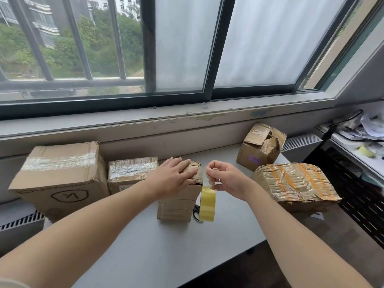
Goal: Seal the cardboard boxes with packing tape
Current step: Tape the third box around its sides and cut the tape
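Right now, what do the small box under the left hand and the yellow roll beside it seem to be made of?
Small box: brown corrugated cardboard, matte and creased, with ribbing showing through its side. Its top, under the left hand, looks wrapped in glossy clear tape. Yellow roll: probably translucent yellowish plastic packing tape, judging by its sheen.

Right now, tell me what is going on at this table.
A person is sealing the small upright brown cardboard box in the middle of the grey table. The left hand presses flat on its top. The right hand pinches what looks like a strip of clear tape running down to the yellowish roll of packing tape beside the box. Black-handled scissors lie behind the roll. The crumpled cardboard box at the back right is torn open on top.
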`<move>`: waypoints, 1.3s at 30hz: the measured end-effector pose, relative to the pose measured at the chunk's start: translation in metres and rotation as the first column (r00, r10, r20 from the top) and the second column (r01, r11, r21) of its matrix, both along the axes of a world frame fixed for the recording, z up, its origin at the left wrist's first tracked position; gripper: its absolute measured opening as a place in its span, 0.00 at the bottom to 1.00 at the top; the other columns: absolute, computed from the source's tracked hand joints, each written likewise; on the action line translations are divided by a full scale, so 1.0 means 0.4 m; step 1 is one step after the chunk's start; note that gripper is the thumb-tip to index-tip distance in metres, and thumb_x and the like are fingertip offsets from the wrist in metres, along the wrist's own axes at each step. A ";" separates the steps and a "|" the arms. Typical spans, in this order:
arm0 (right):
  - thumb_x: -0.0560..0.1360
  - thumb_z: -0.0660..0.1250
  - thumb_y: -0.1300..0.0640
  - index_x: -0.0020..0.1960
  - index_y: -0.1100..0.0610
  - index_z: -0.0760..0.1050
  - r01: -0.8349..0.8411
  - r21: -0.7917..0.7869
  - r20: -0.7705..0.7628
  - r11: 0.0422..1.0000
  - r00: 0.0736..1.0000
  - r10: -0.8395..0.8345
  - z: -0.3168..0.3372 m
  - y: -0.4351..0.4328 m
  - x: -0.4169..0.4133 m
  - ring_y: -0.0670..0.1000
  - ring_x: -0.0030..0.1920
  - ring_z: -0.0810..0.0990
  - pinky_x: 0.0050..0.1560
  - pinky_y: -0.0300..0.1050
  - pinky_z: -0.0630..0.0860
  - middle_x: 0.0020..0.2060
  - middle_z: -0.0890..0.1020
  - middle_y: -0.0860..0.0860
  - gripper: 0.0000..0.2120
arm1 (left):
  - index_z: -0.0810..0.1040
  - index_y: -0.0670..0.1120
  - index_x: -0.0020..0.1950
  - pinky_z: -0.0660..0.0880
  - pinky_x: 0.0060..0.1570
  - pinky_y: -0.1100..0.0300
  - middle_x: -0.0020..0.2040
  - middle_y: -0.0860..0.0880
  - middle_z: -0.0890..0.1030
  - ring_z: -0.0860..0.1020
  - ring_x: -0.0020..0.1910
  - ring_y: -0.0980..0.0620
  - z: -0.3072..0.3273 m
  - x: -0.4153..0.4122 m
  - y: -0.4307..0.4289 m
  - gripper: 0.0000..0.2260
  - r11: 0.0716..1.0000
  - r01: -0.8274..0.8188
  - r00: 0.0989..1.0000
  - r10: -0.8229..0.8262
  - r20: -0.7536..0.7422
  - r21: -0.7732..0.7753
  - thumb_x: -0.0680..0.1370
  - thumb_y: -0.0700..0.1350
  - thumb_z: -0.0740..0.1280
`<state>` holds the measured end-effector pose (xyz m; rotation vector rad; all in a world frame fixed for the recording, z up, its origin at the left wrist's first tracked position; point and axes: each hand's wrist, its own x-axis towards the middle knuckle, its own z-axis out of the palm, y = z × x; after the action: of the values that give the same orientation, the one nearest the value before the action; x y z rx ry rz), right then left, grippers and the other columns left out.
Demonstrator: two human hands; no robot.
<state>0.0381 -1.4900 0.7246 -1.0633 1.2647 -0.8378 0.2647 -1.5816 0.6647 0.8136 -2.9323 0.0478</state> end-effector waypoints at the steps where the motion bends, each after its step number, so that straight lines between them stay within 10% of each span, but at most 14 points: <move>1: 0.83 0.66 0.59 0.50 0.58 0.73 -0.008 0.002 -0.005 1.000 1.000 0.008 0.000 0.000 0.000 0.48 0.37 0.73 0.42 0.43 0.76 0.37 0.74 0.51 0.05 | 0.67 0.53 0.79 0.65 0.75 0.39 0.77 0.40 0.69 0.69 0.74 0.36 0.001 0.002 0.011 0.33 1.000 -0.016 0.999 0.016 0.031 0.001 0.84 0.66 0.39; 4: 0.83 0.66 0.59 0.49 0.57 0.74 -0.026 0.000 -0.021 1.000 0.999 0.026 0.003 -0.004 0.002 0.48 0.38 0.73 0.43 0.43 0.76 0.38 0.74 0.51 0.05 | 0.57 0.54 0.83 0.55 0.79 0.41 0.83 0.43 0.59 0.60 0.79 0.37 0.001 0.019 0.011 0.37 1.000 -0.014 0.995 0.011 0.096 0.026 0.79 0.71 0.40; 13: 0.83 0.67 0.59 0.52 0.60 0.76 -0.102 -0.031 -0.265 0.994 0.960 0.090 0.042 -0.032 0.008 0.48 0.36 0.74 0.43 0.43 0.78 0.36 0.75 0.52 0.04 | 0.70 0.59 0.77 0.53 0.78 0.40 0.79 0.52 0.67 0.61 0.80 0.43 -0.014 0.033 -0.035 0.24 0.962 -0.006 0.972 0.069 -0.223 0.271 0.81 0.53 0.69; 21: 0.82 0.68 0.57 0.51 0.60 0.77 -0.111 -0.062 -0.398 0.992 0.914 0.078 0.070 -0.055 -0.011 0.48 0.36 0.74 0.41 0.44 0.77 0.37 0.75 0.54 0.05 | 0.82 0.58 0.67 0.58 0.75 0.37 0.73 0.52 0.76 0.69 0.75 0.42 -0.041 0.027 -0.027 0.23 0.955 0.021 0.924 0.094 -0.370 0.295 0.78 0.65 0.61; 39: 0.82 0.69 0.52 0.54 0.61 0.79 -0.196 -0.023 -0.498 0.980 0.853 0.158 0.050 -0.091 -0.018 0.48 0.37 0.77 0.44 0.42 0.81 0.38 0.79 0.53 0.11 | 0.74 0.52 0.72 0.50 0.81 0.49 0.79 0.59 0.63 0.60 0.79 0.59 -0.044 0.056 -0.056 0.29 0.876 0.084 0.882 0.157 -0.444 0.475 0.72 0.46 0.79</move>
<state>0.0310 -1.5266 0.7448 -1.4945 1.5368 -0.4813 0.2870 -1.6039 0.6472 0.7917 -2.4696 -0.7994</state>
